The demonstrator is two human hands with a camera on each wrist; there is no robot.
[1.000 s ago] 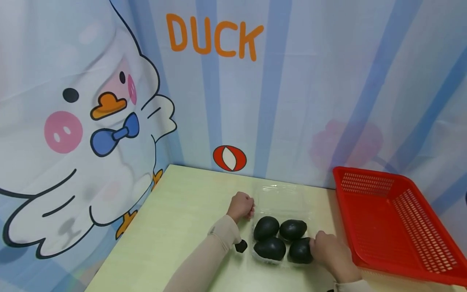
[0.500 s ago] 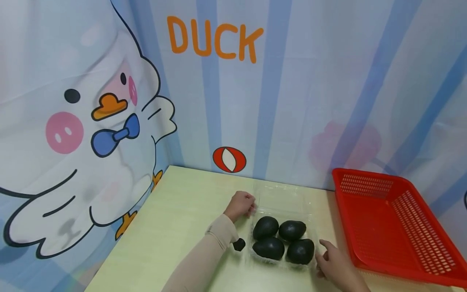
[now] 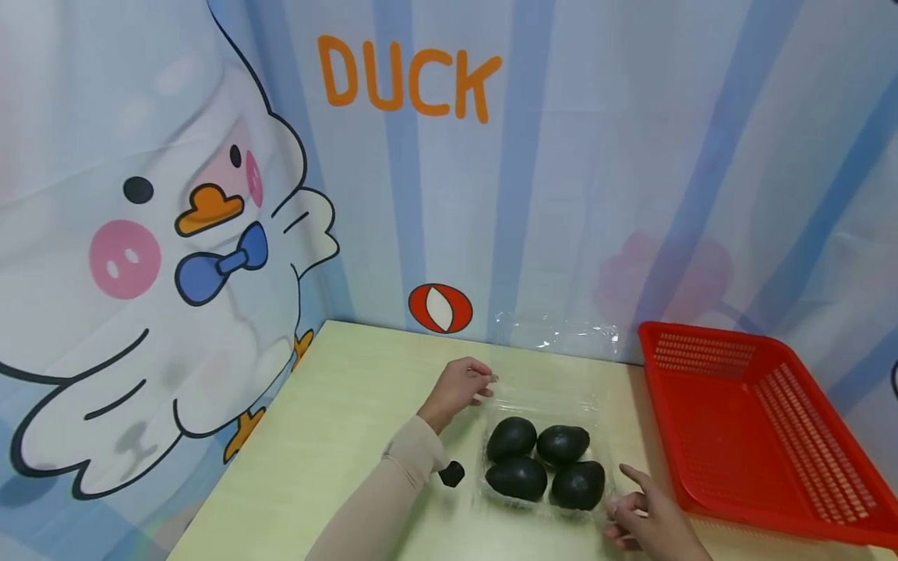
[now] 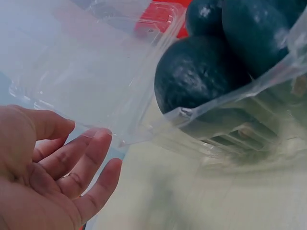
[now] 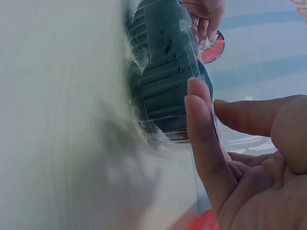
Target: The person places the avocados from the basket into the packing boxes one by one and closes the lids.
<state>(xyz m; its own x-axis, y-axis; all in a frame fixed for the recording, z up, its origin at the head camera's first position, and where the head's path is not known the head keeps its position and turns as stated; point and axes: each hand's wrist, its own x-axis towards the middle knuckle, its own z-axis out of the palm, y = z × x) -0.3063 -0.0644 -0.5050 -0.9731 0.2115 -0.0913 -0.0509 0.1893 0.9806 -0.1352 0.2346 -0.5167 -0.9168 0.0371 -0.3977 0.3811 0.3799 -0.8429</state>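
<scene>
Several dark avocados (image 3: 517,478) lie in the base of a clear plastic clamshell container (image 3: 533,508). Its hinged lid (image 3: 554,383) stands tilted up at the back, nearly invisible against the wall. At the lid's left edge, my left hand (image 3: 459,389) pinches the thin plastic between thumb and fingertips, other fingers loosely bent. My right hand (image 3: 652,520) is at the base's front right corner. There, in the right wrist view, thumb and fingers (image 5: 204,129) pinch the rim beside the avocados (image 5: 168,91). In the left wrist view the lid (image 4: 91,62) rises behind my left fingers (image 4: 98,143).
A red perforated plastic basket (image 3: 765,436) stands to the right of the container. The pale table (image 3: 302,436) meets a duck-printed curtain (image 3: 561,179) at the back and left. A small black object (image 3: 452,474) sits at my left wrist.
The lid has tilted upward from lying flat behind the base. My left hand has lifted slightly with its edge. My right hand has shifted off the near-right avocado to the container's rim.
</scene>
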